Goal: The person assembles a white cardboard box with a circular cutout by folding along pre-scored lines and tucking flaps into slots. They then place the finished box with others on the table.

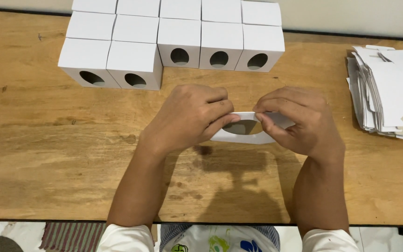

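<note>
Two hands are clamped on one white box blank (244, 128) with an oval window, the left hand (190, 116) and right hand (297, 119) pinching it above the wooden table (47, 154); folding seems under way, and squaring its walls is probably called for. Finished white boxes (173, 39) are ranked behind; flat blanks (388, 88) are stacked at right.

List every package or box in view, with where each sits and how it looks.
Assembled boxes: rows at the table's far edge; white cubes, the front ones showing oval front cut-outs.
Flat box blanks: stacked at the right; white card, brown inside showing.
Part-folded box: centre, pinched between left hand and right hand; white with an oval hole.
No labels, signs or screens.
</note>
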